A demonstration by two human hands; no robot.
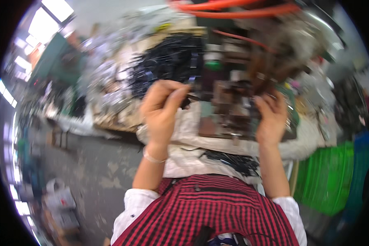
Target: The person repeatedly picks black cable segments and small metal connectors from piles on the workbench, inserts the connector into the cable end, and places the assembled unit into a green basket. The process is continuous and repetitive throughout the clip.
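Note:
My left hand [160, 110] is raised at the near edge of a heap of thin black pieces [168, 57]. Its thumb and forefinger are pinched together, and a small black piece [186, 101] shows at their tips, too blurred for its kind to be told. On the other side, my right hand [272, 117] is at the right side of a brown, oily metal machine [233, 102]. Its fingers are bent toward the machine; motion blur hides whether they hold anything. More thin black pieces [233, 160] lie on white cloth just in front of my apron.
Clear plastic bags [104, 78] crowd the bench to the left of the heap. Orange hoses [238, 10] hang above the machine. A green plastic crate [326, 178] stands at the lower right. White bags [61, 205] sit by the grey floor [98, 176] at left.

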